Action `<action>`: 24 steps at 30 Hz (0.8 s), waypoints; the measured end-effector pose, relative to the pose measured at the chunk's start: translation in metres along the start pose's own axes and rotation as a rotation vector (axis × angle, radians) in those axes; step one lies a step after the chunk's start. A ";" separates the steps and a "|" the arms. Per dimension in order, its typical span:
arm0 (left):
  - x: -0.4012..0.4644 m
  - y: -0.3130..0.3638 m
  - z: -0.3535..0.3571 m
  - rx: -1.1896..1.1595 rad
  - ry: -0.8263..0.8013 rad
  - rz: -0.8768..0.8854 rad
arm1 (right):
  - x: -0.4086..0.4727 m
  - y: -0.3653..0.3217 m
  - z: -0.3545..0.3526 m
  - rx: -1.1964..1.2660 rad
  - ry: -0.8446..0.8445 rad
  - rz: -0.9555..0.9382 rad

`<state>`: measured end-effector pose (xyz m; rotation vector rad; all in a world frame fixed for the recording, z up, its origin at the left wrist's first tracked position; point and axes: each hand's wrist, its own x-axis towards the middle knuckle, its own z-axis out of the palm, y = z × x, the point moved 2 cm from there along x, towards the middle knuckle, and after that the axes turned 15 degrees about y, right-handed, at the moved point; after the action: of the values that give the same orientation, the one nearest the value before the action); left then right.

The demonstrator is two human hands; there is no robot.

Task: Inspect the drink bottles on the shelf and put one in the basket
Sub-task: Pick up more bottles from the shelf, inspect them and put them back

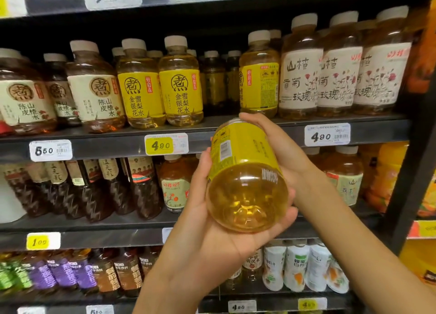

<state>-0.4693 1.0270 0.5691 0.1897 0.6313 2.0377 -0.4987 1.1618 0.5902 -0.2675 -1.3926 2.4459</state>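
Two hands hold a yellow drink bottle (245, 172) in front of the shelf (106, 146). Its round bottom points at us, toward 6 o'clock. The left hand (212, 231) cups it from 7 o'clock, fingers curled under. The right hand (280, 148) wraps it from 2 o'clock.

My left hand (207, 221) and right hand (280, 153) are both bare here, no gloves, no rings that I can see. Both forearms are bare too, right down to the bottom edge of the view, with no sleeve, no watch, no bracelet. Fingernails are short and unpainted.
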 end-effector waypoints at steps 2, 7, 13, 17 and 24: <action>0.005 0.009 0.007 0.096 0.104 0.179 | 0.000 0.000 -0.001 -0.006 0.024 -0.036; 0.017 0.015 -0.004 0.180 0.271 0.441 | -0.003 0.001 0.000 -0.004 0.016 -0.039; 0.019 0.006 -0.010 0.124 0.108 -0.030 | -0.010 -0.012 0.002 -0.010 0.007 -0.030; 0.014 -0.001 -0.026 0.143 -0.082 -0.045 | -0.019 -0.024 0.004 0.003 -0.077 -0.174; 0.012 0.004 -0.042 0.929 0.035 0.536 | -0.037 -0.036 0.003 -0.198 -0.148 -0.613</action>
<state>-0.4942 1.0206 0.5341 0.9456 1.6575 2.0765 -0.4587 1.1628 0.6230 0.2700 -1.5012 1.8572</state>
